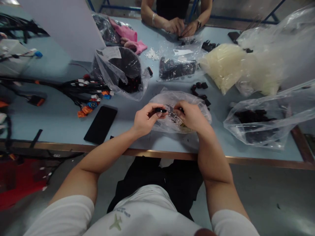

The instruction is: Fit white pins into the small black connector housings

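Observation:
Between the thumb and fingers of my left hand is a small black connector housing, with a white spot on its side. My right hand is closed in a pinch just to the right of it; whatever its fingertips hold is too small to make out. Both hands are over an open clear plastic bag on the table. Inside this bag lie many tiny white pieces. Several black connectors lie loose behind my right hand.
A black phone and a wire harness lie at left. Bags of black parts and pale parts stand behind; another bag is at right. Across the table a co-worker's hands handle small dark parts. Pink gloves lie at the back.

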A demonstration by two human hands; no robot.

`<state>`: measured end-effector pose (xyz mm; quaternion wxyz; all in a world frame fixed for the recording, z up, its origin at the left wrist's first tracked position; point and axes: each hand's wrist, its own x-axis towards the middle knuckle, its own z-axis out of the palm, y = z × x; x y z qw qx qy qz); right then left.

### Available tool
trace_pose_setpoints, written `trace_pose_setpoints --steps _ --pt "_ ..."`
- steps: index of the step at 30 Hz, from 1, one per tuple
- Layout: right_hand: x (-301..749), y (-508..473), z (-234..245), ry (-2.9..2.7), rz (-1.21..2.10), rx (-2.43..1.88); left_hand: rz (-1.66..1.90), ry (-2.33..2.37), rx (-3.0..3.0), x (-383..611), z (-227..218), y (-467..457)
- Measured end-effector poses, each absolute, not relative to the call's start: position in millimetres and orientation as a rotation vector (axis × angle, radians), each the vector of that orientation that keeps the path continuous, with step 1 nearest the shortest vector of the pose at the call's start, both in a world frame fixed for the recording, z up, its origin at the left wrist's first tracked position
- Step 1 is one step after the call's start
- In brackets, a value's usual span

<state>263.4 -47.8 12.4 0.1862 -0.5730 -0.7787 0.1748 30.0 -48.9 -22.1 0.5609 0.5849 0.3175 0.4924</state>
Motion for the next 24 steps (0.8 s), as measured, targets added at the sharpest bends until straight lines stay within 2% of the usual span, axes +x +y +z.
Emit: trace_pose_setpoints --steps 18,24 --pt "265.0 -46.1 8.2 -1.961 0.703 -1.526 1.171 0.726 1.377 31.4 -21.1 -49.8" --pt "256.5 -52.0 12.4 -1.785 0.654 -1.393 1.142 0.745 1.383 30.0 -23.3 -50.1"
